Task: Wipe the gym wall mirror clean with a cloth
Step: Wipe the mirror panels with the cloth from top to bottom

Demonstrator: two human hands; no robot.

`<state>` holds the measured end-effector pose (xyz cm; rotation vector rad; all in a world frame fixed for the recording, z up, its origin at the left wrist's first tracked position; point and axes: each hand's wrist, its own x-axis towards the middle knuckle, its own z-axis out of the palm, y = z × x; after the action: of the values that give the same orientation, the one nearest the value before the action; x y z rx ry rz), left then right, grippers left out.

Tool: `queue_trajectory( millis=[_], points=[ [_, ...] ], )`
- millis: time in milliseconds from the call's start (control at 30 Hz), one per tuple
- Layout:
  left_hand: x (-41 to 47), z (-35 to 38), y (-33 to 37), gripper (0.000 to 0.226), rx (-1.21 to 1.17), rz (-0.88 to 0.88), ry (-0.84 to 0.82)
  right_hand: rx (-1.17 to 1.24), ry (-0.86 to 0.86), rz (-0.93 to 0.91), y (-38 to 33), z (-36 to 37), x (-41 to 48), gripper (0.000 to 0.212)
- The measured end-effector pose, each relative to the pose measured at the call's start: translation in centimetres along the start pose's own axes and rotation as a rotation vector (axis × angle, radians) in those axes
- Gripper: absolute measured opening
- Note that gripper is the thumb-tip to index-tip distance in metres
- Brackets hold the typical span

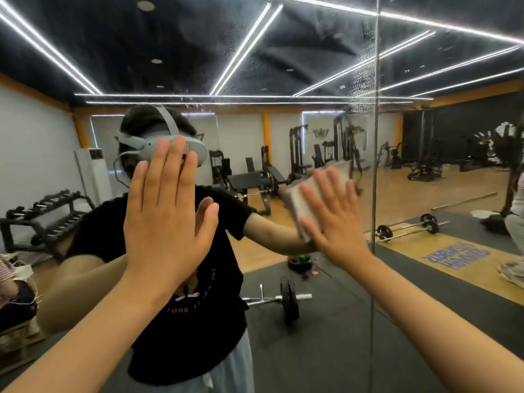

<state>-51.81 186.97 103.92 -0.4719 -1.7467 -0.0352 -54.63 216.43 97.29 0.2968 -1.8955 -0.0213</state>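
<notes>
One cloth [296,208] under right hand [337,231], near seam [376,165]

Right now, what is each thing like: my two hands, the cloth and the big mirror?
Large gym wall mirror, speckled with droplets up high beside its vertical seam.
Folded pale grey cloth, pressed flat on the mirror.
Right hand, open, fingers spread, pressing the cloth.
Left hand, open, fingers straight, flat against the mirror.
</notes>
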Motion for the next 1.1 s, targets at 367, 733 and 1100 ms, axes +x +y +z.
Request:
queue_trajectory(
  millis=[367,733,1100],
  points=[
    [6.8,-1.4,-3.3,0.064,0.082,0.063,0.08,0.072,0.184,0.424,7.4,-6.3,18.4,0.059],
    [6.3,-0.9,-3.4,0.064,0.071,0.074,0.069,0.039,0.054,0.187,1.5,-2.5,6.3,0.064],
    [8.7,-3.8,-6.7,0.064,0.0,0.128,0.114,0.076,0.165,0.428,6.5,-7.7,21.8,0.058]
  ],
)
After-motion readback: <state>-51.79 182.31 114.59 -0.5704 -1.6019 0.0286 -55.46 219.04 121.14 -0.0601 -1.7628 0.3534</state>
